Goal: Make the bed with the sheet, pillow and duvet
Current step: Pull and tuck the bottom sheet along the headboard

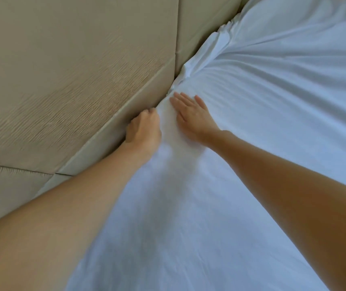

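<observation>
A white sheet point(262, 122) covers the mattress and fills the right and lower part of the view. Its edge runs along the beige padded headboard point(73, 70). My left hand point(143, 129) sits at that seam with its fingers curled down into the gap, where the sheet edge goes; the fingertips are hidden. My right hand point(191, 116) lies flat on the sheet just beside it, fingers straight and pressing the cloth. Wrinkles fan out from the seam near both hands. No pillow or duvet is clearly in view.
The headboard panels take up the whole left and top left, with seams between them. The sheet bunches in a gathered ridge point(228, 26) along the headboard at the top.
</observation>
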